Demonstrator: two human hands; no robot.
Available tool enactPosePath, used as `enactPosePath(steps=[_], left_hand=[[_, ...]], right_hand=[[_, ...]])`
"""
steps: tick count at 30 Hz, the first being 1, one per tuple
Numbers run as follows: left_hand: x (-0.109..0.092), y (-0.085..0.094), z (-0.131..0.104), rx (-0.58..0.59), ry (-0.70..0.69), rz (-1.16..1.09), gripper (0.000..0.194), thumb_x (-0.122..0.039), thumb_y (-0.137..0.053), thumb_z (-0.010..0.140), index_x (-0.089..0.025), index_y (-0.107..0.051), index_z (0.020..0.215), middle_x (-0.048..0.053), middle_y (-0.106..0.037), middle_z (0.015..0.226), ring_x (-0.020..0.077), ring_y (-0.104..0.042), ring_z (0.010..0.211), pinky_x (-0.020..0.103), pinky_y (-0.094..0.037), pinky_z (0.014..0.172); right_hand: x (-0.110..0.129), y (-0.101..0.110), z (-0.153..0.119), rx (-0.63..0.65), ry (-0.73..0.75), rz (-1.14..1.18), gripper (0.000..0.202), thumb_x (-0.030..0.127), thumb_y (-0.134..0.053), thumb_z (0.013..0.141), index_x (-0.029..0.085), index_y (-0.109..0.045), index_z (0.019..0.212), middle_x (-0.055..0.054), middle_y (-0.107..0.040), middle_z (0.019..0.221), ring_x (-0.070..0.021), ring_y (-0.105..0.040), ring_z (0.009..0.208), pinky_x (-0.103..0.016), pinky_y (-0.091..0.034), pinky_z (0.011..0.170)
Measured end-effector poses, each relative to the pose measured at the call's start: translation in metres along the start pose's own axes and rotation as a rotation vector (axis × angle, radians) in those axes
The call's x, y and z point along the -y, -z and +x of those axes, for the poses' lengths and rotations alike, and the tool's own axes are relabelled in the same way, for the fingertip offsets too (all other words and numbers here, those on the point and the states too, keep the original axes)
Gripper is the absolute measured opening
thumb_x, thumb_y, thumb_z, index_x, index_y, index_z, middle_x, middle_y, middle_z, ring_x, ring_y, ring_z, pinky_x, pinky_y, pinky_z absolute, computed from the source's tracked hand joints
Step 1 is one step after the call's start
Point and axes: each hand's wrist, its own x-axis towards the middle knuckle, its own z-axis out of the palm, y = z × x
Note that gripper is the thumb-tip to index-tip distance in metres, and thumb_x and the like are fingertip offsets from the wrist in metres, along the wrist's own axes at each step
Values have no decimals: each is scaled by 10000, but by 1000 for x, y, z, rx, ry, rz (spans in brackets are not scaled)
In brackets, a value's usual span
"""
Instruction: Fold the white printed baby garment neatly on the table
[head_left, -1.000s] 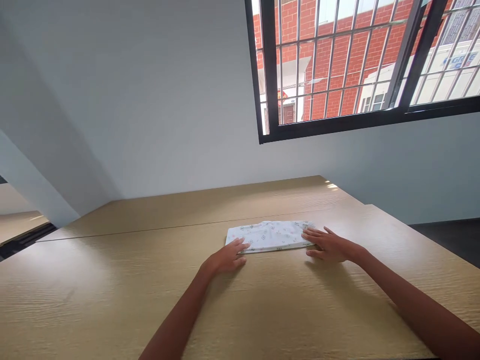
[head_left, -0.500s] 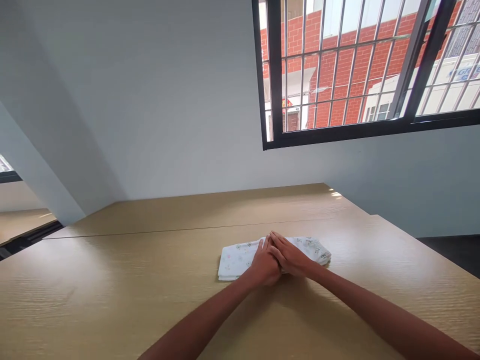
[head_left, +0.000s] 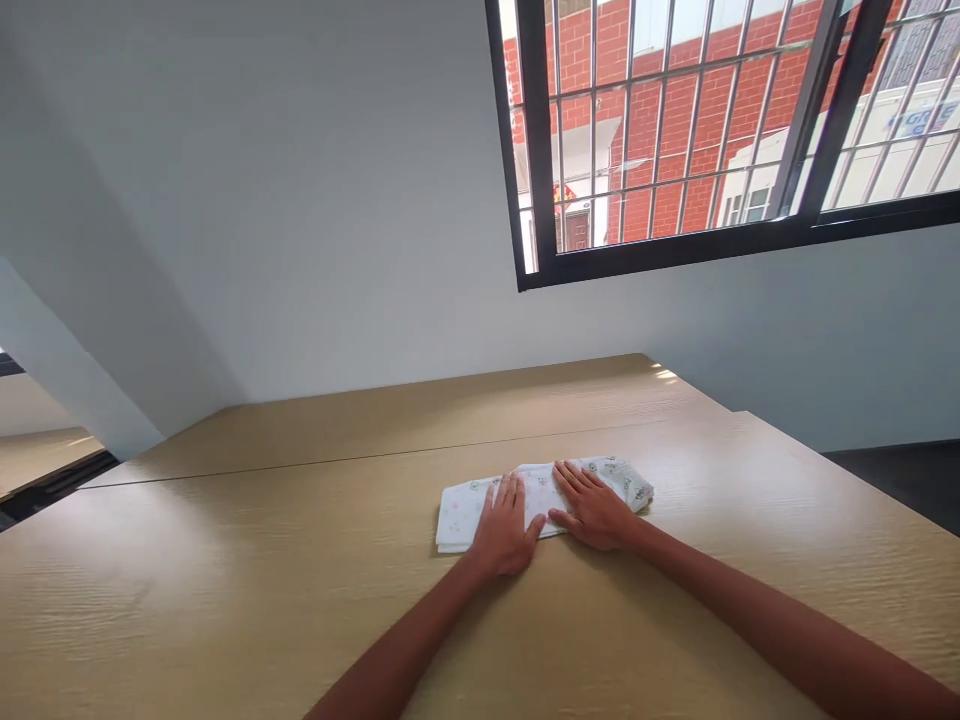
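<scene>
A white cloth item [head_left: 541,492] with small printed figures lies folded into a long flat bundle on the wooden table. It may be a garment, but its kind does not show clearly. My left hand [head_left: 502,530] rests flat on its left-centre part, fingers stretched out towards the far side. Farther right, my right hand [head_left: 596,510] also lies flat on the cloth, its fingers extended up and to the left. The two thumbs point at each other with a small gap between them. Parts of the cloth are hidden beneath both palms.
The light wood table [head_left: 262,580] spreads all around the cloth, with a seam running across its far part. Behind it rises a pale wall [head_left: 360,220]. A black-framed window [head_left: 660,245] with metal bars is at the upper right.
My hands were together over the middle of the cloth; now they are apart, the left one moved left and the right one right, both flat. The view has shifted slightly.
</scene>
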Motion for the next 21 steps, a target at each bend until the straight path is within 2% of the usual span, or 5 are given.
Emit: enactPosePath(steps=[4, 8, 12, 17, 21], left_hand=[[24, 8, -16, -9, 53, 25, 853, -639, -245, 908, -17, -203, 1490, 180, -179, 1559, 296, -146, 1451, 477, -111, 1181], [40, 13, -26, 8, 114, 32, 913, -692, -242, 879, -14, -214, 1489, 181, -171, 1558, 302, -125, 1453, 476, -102, 1182], [44, 17, -30, 33, 160, 4, 967, -729, -258, 847, -9, -205, 1490, 182, -137, 1561, 308, -90, 1457, 481, -92, 1180], [44, 23, -35, 42, 157, -45, 971, -715, -300, 835, -15, -181, 1496, 186, -107, 1562, 304, -59, 1458, 484, -65, 1179], [47, 37, -30, 169, 161, -63, 942, -682, -328, 833, -21, -206, 1493, 202, -132, 1552, 318, -90, 1453, 524, -70, 1167]], right_hand=[[-6, 4, -4, 30, -43, -1, 874, 718, -188, 911, 90, -154, 1519, -121, -142, 1567, -280, -115, 1445, -435, -150, 1172], [-18, 10, -12, 51, -93, -20, 899, 735, -182, 901, 78, -168, 1514, -122, -148, 1564, -267, -122, 1445, -417, -160, 1175], [-29, 14, -20, 70, -117, -48, 882, 715, -172, 914, 62, -182, 1508, -130, -143, 1561, -254, -126, 1445, -419, -178, 1175], [-36, 10, -24, 27, -87, -38, 851, 689, -243, 923, 57, -241, 1493, -160, -174, 1546, -276, -155, 1437, -457, -205, 1167], [-33, 10, -10, 79, -88, -8, 848, 660, -319, 916, 18, -291, 1469, -213, -216, 1521, -318, -210, 1416, -475, -269, 1141]])
